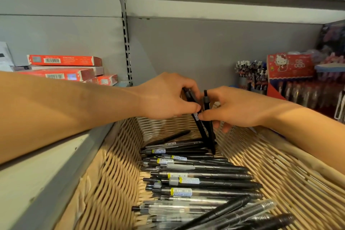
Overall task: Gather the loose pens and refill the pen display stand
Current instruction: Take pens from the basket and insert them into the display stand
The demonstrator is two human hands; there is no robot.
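Note:
A woven wicker basket (115,179) holds several black and clear pens (197,181) lying flat, most pointing right. Above its far end my left hand (168,97) grips a small bunch of black pens (200,130), which stand nearly upright with their tips down among the lying pens. My right hand (235,110) pinches one more upright black pen (208,117) right next to that bunch, thumb against its barrel. The two hands almost touch.
A grey shelf edge (56,164) runs along the basket's left side. Red flat boxes (63,67) are stacked at the back left. At the back right stand a cup of pens (250,74) and a red cartoon-cat display box (289,74) with packaged pens. Another shelf hangs overhead.

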